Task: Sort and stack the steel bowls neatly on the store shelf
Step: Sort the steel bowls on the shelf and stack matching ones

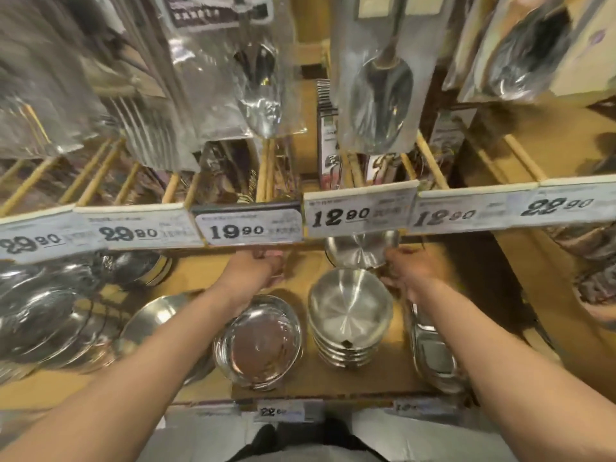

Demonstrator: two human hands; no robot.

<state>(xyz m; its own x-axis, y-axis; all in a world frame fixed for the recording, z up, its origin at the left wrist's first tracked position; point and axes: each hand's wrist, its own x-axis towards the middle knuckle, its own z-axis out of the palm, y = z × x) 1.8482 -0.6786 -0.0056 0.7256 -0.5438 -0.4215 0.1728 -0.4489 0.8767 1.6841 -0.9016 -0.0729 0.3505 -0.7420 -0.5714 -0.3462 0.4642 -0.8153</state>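
A stack of several steel bowls [350, 315] stands mid-shelf. Behind it a single steel bowl [360, 253] is tilted, its inside facing me, half under the price rail. My right hand [408, 273] is at this bowl's right rim, thumb above and fingers below, and seems to pinch it. To the left, a shallower stack of steel dishes [258, 341] sits near the front edge. My left hand [261, 266] reaches past it toward the back of the shelf. Its fingertips are blurred and partly hidden by the rail, and I see nothing in it.
Larger steel bowls [43, 308] crowd the shelf's left; a wide bowl [153, 315] lies under my left forearm. Steel trays [433, 355] stand at the right. The price rail [253, 228] overhangs the wooden shelf [333, 385]. Packaged spoons [380, 105] hang above.
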